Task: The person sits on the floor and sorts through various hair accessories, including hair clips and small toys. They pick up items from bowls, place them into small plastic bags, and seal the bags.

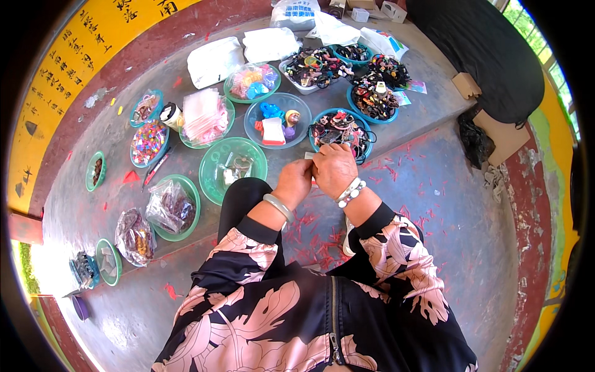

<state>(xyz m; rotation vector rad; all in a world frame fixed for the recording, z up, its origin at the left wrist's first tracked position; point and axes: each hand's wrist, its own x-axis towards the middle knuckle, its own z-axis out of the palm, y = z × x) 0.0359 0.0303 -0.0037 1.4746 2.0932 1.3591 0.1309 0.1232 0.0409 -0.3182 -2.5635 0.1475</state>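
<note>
My left hand [294, 178] and my right hand [335, 167] are brought together in front of my knees, fingers closed and pinched. A small whitish bit shows at the fingertips, but what they hold is mostly hidden and I cannot make it out. Just beyond my right hand stands a blue bowl [370, 147] of dark and pink hair ties. To the left of my left hand is a green bowl [211, 187] with small clear packets inside. A clear basin [255, 131] farther off holds a white card stack and blue and purple bundles.
More bowls of dark bands [378, 105] stand at the back right. At left are a bowl of colourful beads [149, 142], pink plastic sleeves [203, 115] and bagged dark items [170, 208]. White sacks [215, 62] lie at the back. Red scraps [316, 242] litter the floor below a step edge.
</note>
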